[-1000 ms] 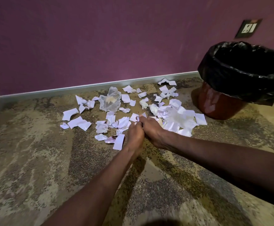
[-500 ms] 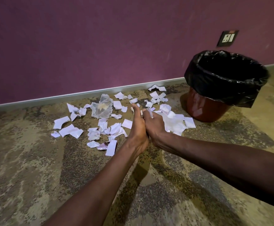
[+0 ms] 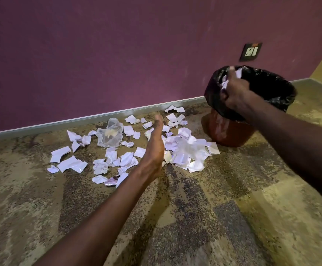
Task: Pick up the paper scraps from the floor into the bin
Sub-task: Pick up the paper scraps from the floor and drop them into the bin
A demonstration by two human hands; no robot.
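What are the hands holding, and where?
The right hand grips a bunch of paper scraps in its curled fingers, above the bin. The left hand holds nothing.

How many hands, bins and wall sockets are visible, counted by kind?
Hands: 2, the left hand and the right hand, which grips paper scraps
Bins: 1, the bin
Wall sockets: 1, the wall socket
Total: 4

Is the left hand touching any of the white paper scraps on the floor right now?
Cannot tell. The head view shows the open left hand overlapping the white paper scraps, with no plain contact or gap.
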